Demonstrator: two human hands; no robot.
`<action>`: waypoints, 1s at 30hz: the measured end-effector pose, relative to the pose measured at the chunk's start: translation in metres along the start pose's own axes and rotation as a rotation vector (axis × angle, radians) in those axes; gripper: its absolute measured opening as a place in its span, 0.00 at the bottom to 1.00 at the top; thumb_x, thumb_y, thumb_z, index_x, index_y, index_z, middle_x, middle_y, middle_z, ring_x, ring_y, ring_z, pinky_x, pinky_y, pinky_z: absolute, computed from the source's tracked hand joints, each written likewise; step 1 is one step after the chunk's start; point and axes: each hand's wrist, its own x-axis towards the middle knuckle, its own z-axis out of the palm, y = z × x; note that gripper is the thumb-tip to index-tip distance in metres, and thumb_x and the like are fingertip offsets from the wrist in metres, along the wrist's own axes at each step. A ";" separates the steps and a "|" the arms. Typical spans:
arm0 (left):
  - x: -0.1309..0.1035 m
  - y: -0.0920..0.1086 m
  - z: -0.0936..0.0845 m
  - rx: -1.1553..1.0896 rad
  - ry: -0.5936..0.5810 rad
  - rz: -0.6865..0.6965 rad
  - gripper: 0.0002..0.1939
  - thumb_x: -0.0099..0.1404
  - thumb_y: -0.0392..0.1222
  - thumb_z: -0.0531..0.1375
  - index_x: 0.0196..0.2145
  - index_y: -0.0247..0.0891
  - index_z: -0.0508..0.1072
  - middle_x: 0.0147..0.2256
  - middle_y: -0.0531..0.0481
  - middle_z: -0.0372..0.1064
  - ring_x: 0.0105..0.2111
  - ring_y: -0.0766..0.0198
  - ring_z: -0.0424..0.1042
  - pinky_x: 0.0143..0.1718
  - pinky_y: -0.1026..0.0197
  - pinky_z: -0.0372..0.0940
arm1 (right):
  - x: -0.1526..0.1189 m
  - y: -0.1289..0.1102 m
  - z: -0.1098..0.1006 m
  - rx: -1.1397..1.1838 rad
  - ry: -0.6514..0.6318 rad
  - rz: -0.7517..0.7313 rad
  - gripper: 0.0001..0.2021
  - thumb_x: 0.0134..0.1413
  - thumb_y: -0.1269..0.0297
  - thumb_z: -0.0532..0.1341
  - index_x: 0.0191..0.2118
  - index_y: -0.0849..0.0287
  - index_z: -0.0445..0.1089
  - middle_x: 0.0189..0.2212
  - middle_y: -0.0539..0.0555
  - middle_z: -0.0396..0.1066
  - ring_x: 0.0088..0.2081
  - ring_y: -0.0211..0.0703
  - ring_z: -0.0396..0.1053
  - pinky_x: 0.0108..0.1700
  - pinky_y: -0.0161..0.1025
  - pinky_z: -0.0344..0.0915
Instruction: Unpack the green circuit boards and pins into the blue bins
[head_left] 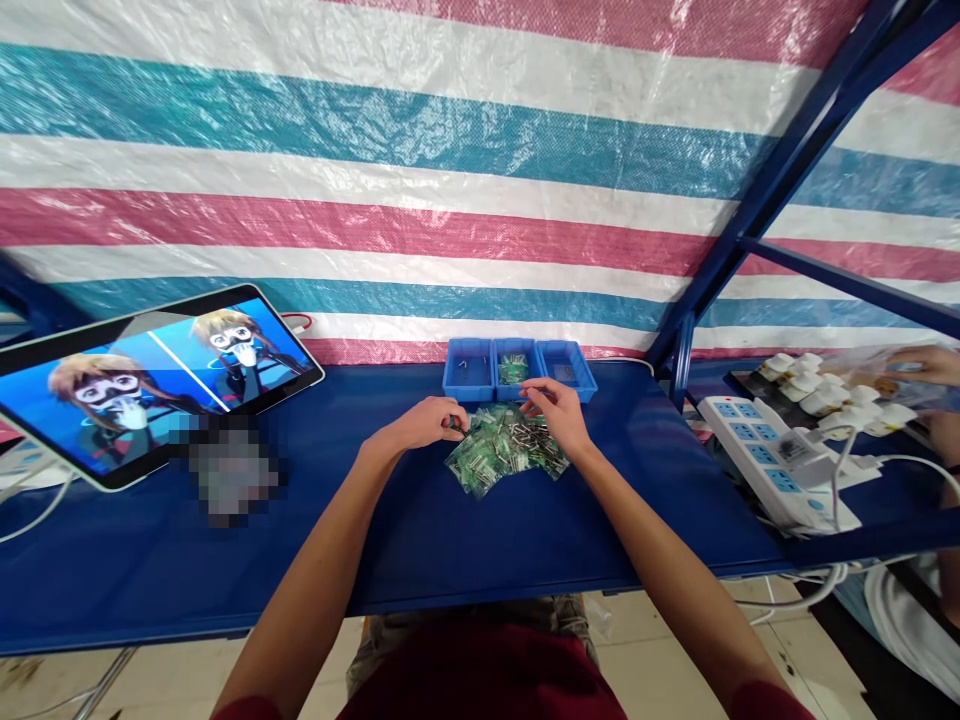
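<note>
On the blue tabletop (480, 555), your left hand (425, 422) and right hand (564, 411) are working at green packets (484, 458), grips unclear.

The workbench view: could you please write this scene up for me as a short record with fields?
Left hand: at the pile's left edge, fingers curled; grip unclear
Right hand: over the pile's right part, fingers bent; contact unclear
Pile: small green-tinted packets with metallic bits
Blue bins: three in a row beyond the pile; similar packets in the middle one
Table: blue
Left side: tilted screen
Right side: white power strip, another person's hand
Backdrop: striped sheeting
</note>
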 end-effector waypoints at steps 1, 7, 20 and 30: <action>0.001 -0.001 0.001 0.013 -0.003 0.000 0.07 0.55 0.43 0.61 0.29 0.39 0.76 0.31 0.49 0.71 0.28 0.63 0.67 0.31 0.65 0.59 | 0.000 0.000 0.000 0.002 0.000 -0.005 0.12 0.49 0.56 0.61 0.34 0.59 0.73 0.29 0.53 0.73 0.26 0.41 0.72 0.28 0.38 0.71; 0.005 -0.002 0.007 0.109 -0.006 -0.015 0.07 0.59 0.43 0.57 0.28 0.38 0.72 0.32 0.48 0.68 0.30 0.62 0.66 0.33 0.64 0.57 | 0.000 0.001 0.000 -0.005 -0.022 -0.023 0.11 0.50 0.57 0.60 0.34 0.59 0.73 0.29 0.53 0.72 0.26 0.40 0.71 0.29 0.38 0.70; 0.012 0.010 0.016 0.147 0.087 -0.034 0.09 0.63 0.42 0.53 0.30 0.38 0.70 0.29 0.50 0.70 0.28 0.63 0.67 0.31 0.64 0.56 | -0.002 0.003 0.002 -0.059 -0.045 -0.031 0.12 0.52 0.56 0.59 0.34 0.59 0.73 0.29 0.53 0.73 0.26 0.40 0.71 0.29 0.38 0.70; 0.012 0.025 0.023 0.159 0.422 0.099 0.09 0.67 0.40 0.52 0.33 0.38 0.70 0.31 0.50 0.70 0.30 0.64 0.68 0.34 0.64 0.59 | -0.003 0.003 0.002 -0.145 -0.064 -0.097 0.11 0.54 0.56 0.59 0.36 0.57 0.73 0.30 0.53 0.73 0.27 0.41 0.71 0.30 0.38 0.70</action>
